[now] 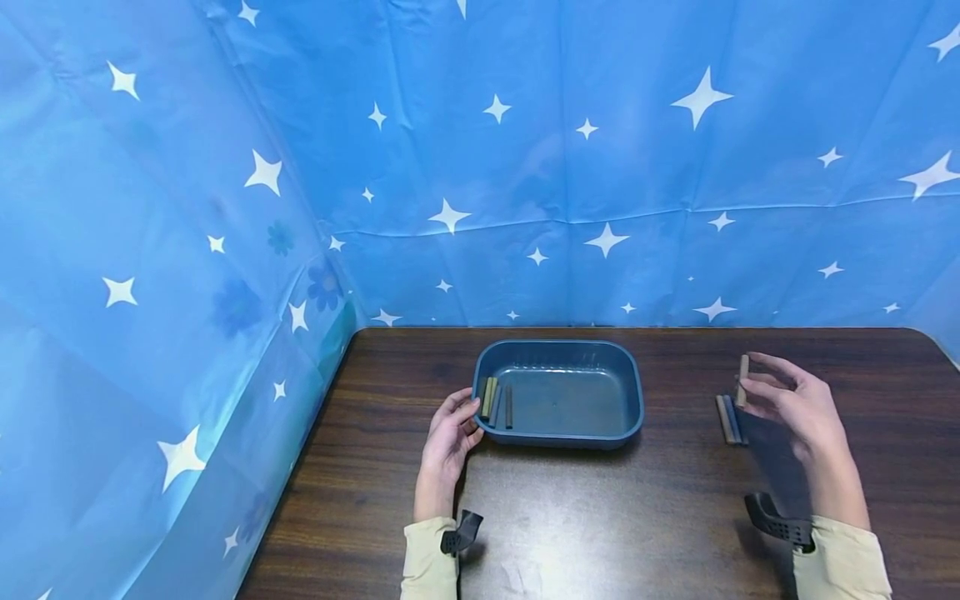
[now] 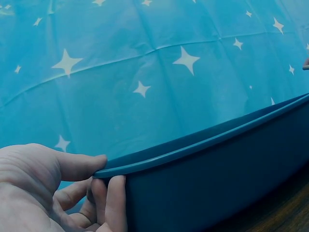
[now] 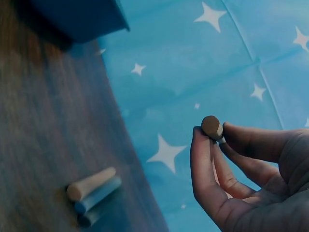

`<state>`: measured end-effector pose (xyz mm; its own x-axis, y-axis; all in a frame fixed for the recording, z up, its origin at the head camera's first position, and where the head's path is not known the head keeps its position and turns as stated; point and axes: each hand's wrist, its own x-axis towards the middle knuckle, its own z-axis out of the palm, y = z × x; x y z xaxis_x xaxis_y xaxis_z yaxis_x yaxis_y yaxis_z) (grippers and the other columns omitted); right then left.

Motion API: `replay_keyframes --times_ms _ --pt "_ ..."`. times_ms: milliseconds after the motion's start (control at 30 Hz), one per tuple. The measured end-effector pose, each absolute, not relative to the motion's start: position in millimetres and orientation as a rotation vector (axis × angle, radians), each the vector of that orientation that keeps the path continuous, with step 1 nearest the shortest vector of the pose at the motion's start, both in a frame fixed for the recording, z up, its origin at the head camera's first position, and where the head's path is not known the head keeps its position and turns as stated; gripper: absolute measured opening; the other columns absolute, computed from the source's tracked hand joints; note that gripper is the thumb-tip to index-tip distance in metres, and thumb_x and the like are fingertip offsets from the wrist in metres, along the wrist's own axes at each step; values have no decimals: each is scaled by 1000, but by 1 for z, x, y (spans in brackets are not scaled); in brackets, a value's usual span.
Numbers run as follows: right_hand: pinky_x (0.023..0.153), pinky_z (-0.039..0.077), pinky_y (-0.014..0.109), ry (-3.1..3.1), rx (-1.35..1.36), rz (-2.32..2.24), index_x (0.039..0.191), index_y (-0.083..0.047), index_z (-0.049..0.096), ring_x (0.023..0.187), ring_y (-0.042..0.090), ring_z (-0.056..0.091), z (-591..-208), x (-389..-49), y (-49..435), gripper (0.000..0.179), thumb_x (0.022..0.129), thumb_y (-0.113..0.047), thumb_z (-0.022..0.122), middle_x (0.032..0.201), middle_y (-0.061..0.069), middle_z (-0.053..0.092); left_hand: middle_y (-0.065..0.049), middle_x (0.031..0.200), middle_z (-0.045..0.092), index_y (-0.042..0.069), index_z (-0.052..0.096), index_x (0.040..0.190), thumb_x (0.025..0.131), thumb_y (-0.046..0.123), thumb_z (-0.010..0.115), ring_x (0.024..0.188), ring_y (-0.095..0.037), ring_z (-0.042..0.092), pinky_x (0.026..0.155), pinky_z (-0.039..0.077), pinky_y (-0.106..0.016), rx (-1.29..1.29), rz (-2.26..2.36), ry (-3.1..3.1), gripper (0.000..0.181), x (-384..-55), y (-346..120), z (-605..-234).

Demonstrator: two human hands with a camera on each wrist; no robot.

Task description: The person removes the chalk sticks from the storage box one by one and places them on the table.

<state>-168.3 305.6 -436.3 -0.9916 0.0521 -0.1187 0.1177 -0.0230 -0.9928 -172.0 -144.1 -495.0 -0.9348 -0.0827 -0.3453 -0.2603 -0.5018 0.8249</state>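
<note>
Your left hand (image 1: 448,437) pinches the rim of the blue tub (image 1: 577,404), seemingly to steady it; your right hand (image 1: 806,417) pinches a lone stick (image 1: 743,379), clear of the table (image 1: 375,467). Loose sticks (image 1: 725,419), perhaps three, lie near that hand; grouped sticks (image 1: 488,396) lie inside the tub's left end.

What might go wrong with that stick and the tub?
The stick might slip and drop, since the right hand pinches it by the fingertips above the table. The left hand grips the tub; tugging might roll the sticks inside.
</note>
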Motion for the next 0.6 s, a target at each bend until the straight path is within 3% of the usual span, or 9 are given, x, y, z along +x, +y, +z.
replay_keyframes --times_ms 400,600 --pt "70 56 30 2313 280 -1992 143 3 35 79 -1 64 -459 -163 322 57 94 -9 61 88 -21 63 -6 88 59 5 54 113 91 4 61 62 -9 55 52 48 -19 -531 2574 1518 23 -174 -145 -496" --pt "71 56 30 2392 281 -1881 139 11 36 80 -4 60 -470 -163 327 55 95 -12 59 87 -24 59 -5 86 59 6 55 111 91 3 60 61 -9 55 51 48 -19 -545 2583 1503 21 -174 -144 -497"
